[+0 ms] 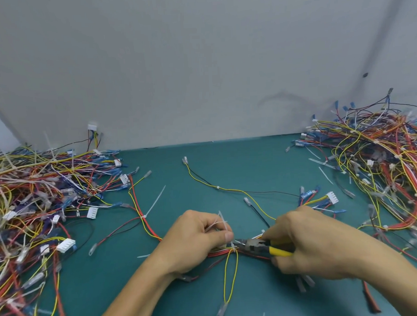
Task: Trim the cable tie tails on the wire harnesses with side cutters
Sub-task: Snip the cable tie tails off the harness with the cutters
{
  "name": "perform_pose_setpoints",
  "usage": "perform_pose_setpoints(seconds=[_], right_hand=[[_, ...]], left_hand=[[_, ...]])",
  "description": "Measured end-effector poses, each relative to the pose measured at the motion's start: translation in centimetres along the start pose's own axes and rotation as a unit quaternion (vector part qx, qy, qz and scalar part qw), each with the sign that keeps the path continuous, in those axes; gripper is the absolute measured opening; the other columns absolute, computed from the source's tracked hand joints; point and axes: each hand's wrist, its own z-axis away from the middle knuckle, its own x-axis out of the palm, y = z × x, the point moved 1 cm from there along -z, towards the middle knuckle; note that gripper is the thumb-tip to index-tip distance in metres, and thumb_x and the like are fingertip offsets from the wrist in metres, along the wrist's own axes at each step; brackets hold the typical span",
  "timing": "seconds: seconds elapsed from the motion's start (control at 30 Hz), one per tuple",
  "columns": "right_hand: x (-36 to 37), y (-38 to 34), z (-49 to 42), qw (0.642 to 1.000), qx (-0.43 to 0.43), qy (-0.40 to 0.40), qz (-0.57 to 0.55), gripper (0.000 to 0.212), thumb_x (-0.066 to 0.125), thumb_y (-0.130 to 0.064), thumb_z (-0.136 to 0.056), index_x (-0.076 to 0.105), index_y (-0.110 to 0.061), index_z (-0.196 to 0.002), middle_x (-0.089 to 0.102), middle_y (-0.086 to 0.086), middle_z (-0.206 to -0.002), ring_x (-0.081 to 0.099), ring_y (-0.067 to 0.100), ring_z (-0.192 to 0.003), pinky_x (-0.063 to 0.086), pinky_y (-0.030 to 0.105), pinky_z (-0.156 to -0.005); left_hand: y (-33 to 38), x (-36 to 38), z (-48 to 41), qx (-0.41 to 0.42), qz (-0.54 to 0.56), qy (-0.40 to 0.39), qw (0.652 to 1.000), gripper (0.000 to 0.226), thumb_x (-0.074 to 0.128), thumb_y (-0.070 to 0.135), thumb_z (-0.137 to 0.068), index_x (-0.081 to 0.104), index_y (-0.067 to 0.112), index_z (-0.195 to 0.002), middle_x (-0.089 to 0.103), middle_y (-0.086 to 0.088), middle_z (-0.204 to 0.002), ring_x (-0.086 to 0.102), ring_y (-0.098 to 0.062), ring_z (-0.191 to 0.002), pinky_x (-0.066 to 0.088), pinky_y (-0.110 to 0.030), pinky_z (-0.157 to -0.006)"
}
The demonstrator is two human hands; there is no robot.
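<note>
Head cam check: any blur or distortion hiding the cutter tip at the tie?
Head view: even soft light, no glare; wide-angle bending at the edges; the wire piles smear with blur; the side cutters in the right hand read clearly, but the cable tie by the left hand is tiny.

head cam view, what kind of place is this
Likely a wire-harness assembly bench: piles of harnesses on the left and right of a green mat, side cutters at a cable tie.

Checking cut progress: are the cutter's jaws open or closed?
Cannot tell: the side cutters nose meets the cable tie, jaws blurred.
</note>
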Motion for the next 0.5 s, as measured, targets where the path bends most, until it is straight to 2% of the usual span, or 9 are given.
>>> perform_pose_setpoints(seconds=[0.13, 0.27, 0.5], right_hand=[[0.02, -0.19, -0.11, 1.000, -0.007, -0.003, 0.016, 0.022, 0.049, -0.042, -0.070, 0.048, -0.020, -0.073, 0.054, 0.013, -0.075, 0.048, 0.025, -0.069, 0.047, 0.041, -0.063], [0.25, -0.32, -0.38, 0.999, -0.019, 0.007, 0.044, 0.023, 0.050, -0.038, -0.074, 0.049, -0.015, -0.079, 0.056, 0.011, -0.076, 0.050, 0.023, -0.071, 0.048, 0.043, -0.065], [0.45, -0.47, -0.42, 0.994, -0.032, 0.029, 0.099, 0.019, 0.048, -0.034, -0.078, 0.049, -0.016, -0.083, 0.052, 0.004, -0.081, 0.049, 0.022, -0.075, 0.046, 0.038, -0.065]], left_hand=[[-0.10, -0.06, 0.00, 0.006, 0.013, -0.019, 1.000, 0.016, 0.069, 0.016, -0.085, 0.068, 0.018, -0.069, 0.055, 0.007, -0.061, 0.043, -0.008, -0.059, 0.035, -0.022, -0.060], [-0.11, -0.06, 0.03, 0.011, 0.027, -0.034, 0.999, 0.014, 0.068, 0.024, -0.078, 0.068, 0.011, -0.073, 0.067, -0.005, -0.074, 0.051, -0.009, -0.066, 0.040, -0.026, -0.068], [-0.20, 0.03, -0.07, 0.008, 0.026, -0.029, 0.999, 0.012, 0.067, 0.027, -0.075, 0.068, 0.016, -0.069, 0.067, -0.016, -0.082, 0.051, -0.009, -0.066, 0.041, -0.026, -0.068]])
